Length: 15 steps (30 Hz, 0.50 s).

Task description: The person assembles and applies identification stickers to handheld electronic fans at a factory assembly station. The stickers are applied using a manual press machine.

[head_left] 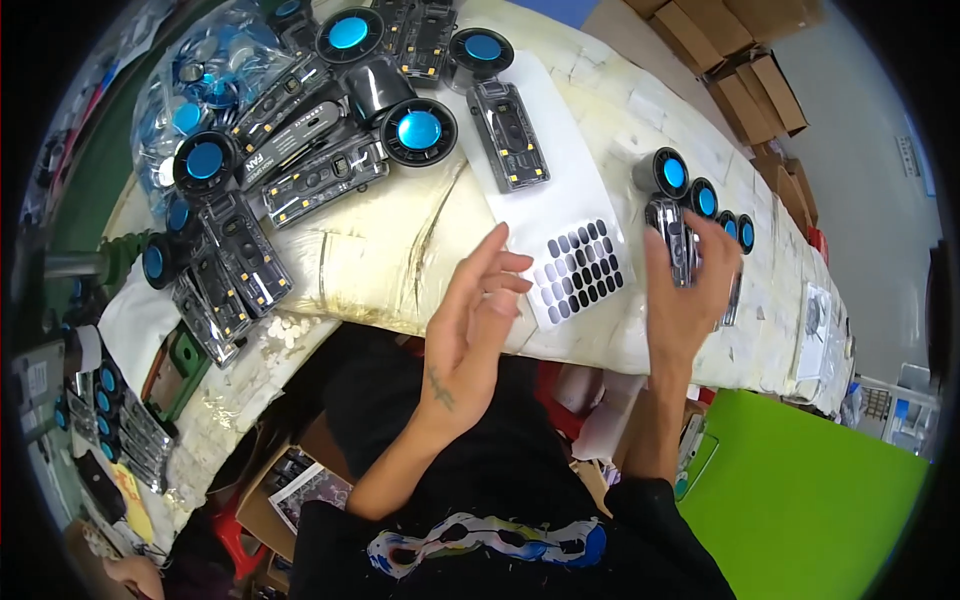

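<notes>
Right hand [688,305] at right part of workbench [385,265], around a dark handheld fan [664,213] with a blue hub. Thumb along fan's left side, fingers bent along its right side, body in between. Firm pinch or loose touch: cannot tell. Fan lying toward right end of workbench, head toward far edge, handle toward near edge. Row of similar fans [705,199] just beside it on the right, blue hubs showing, handles partly hidden behind the hand.

Left hand [468,345] over near edge, just left of sticker sheet [585,268]. Fingers loosely curled, partly spread. Sheet long and white, running from far side toward near edge, rows of dark ovals on near end. Single fan [510,137] lying on its far part, head toward far edge.

Left part of workbench: heap of fans [325,180], overlapping, handles at mixed angles. Far left corner: clear bag [235,50] of blue and silver discs. White scraps [287,330] by near edge, just below heap. Past far edge, to the right: cardboard boxes [755,95]. Off near edge, to the right: bright green panel [800,490].
</notes>
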Motion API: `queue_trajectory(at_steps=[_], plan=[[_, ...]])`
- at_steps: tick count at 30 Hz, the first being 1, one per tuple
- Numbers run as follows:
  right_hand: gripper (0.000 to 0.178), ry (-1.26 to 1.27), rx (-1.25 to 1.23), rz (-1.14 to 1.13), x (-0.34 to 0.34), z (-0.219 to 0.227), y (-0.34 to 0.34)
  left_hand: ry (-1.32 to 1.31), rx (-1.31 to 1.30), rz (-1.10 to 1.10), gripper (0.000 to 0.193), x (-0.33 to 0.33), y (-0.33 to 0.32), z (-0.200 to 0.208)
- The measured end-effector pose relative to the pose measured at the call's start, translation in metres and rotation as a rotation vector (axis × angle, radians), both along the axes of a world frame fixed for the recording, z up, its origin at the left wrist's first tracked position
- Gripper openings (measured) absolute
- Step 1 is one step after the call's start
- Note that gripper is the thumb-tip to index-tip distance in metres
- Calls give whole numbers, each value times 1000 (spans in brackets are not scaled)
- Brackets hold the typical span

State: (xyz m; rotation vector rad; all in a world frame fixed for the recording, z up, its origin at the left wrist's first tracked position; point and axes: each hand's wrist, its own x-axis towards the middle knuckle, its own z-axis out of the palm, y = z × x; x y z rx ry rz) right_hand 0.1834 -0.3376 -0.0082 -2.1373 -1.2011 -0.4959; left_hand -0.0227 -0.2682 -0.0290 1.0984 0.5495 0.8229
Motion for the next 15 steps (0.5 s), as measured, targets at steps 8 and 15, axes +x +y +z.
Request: queue_trajectory(at_steps=[8, 15], plan=[[60, 145, -202, 278, -41, -7, 103, -113, -120, 144, 63, 7, 4, 0], [52, 493, -112, 353, -66, 16, 1, -278, -366, -2, 56, 38, 22, 8]])
